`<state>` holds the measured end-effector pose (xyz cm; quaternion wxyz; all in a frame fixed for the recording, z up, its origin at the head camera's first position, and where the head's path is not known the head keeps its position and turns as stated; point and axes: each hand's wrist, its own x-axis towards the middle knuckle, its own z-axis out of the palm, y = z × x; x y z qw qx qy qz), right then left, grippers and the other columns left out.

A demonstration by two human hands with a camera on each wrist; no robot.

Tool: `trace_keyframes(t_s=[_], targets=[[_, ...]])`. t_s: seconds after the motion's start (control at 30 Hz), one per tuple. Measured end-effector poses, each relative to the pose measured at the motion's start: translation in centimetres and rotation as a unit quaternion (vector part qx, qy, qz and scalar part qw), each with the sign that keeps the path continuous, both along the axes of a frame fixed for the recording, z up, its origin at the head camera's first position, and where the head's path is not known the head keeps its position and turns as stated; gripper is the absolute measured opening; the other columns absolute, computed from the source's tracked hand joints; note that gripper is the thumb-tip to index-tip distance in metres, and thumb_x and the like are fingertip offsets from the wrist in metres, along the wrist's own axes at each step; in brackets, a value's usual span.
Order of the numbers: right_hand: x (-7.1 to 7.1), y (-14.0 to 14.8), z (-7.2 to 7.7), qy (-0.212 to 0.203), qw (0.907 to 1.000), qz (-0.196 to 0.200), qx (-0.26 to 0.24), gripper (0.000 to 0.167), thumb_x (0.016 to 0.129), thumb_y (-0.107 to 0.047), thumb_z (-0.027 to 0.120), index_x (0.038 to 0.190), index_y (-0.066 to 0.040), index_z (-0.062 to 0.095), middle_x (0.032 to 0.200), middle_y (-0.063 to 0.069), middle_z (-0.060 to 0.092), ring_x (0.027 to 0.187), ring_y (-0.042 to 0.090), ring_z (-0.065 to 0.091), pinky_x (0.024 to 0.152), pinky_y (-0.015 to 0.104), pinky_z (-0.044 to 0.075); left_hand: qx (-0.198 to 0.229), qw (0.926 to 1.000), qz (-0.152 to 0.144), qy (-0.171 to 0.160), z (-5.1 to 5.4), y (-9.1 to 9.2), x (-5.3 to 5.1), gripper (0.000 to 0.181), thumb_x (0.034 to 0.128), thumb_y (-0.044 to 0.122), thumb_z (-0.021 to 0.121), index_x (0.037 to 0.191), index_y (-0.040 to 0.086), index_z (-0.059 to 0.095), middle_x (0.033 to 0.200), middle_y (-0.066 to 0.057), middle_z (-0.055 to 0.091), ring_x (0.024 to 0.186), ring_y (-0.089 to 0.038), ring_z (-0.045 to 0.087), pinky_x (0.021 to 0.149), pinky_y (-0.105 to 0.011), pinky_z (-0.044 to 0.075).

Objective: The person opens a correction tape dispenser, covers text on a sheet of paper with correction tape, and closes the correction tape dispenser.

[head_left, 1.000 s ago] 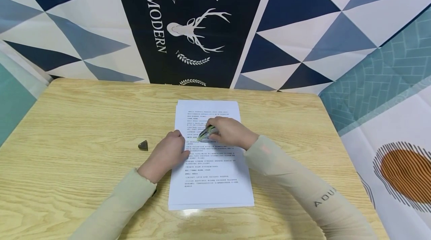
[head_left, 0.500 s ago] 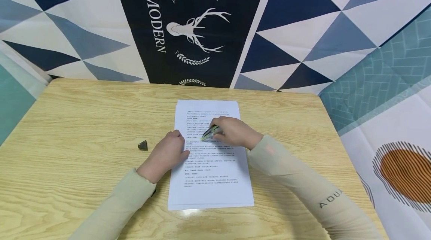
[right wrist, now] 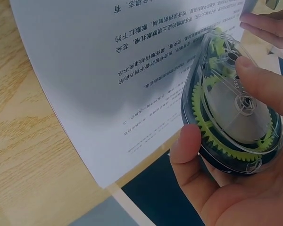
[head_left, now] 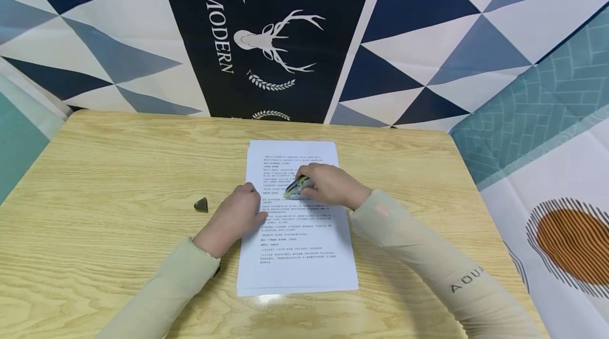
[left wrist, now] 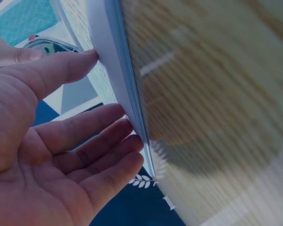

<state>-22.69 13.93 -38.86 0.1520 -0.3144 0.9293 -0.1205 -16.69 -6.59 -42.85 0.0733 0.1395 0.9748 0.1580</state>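
Note:
A stack of printed paper (head_left: pixel 297 270) lies on the wooden table. The right hand (head_left: pixel 333 185) pinches a clear correction tape dispenser (head_left: pixel 297 186) with green gears inside; in the right wrist view the dispenser (right wrist: pixel 236 103) has its tip against the printed text. At the stack's left edge rests the left hand (head_left: pixel 235 217). In the left wrist view that hand (left wrist: pixel 61 132) has its thumb on the top sheet and its fingertips against the side of the stack (left wrist: pixel 114 56), fingers loosely bent.
A small dark triangular piece (head_left: pixel 202 205) lies on the table (head_left: pixel 119 180) left of the left hand. Behind the table hangs a patterned cloth (head_left: pixel 280 43) with triangles and a deer head. Part of a dark object shows beside the left cuff.
The right hand and the dispenser have shifted slightly to the right across the page since a second ago, and barely moved in the last half second. The left hand stays at the paper's edge.

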Motion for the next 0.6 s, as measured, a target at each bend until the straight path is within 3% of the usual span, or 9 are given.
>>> trace_keyframes(t_s=[0.6], targets=[[-0.04,0.17,-0.06,-0.007,0.9999,-0.012,-0.005,0.024,0.089,-0.023,0.064,0.110,-0.014,0.062,0.107,0.001,0.065,0.090,0.014,0.056,0.086,0.034,0.047,-0.005,1.0000,0.003,0.000,-0.05,-0.04,0.08,0.026,0.0821,0.022,0.069,0.081,-0.003,0.064,0.085,-0.008,0.052,0.075,-0.019,0.046,0.071,-0.033,0.046]])
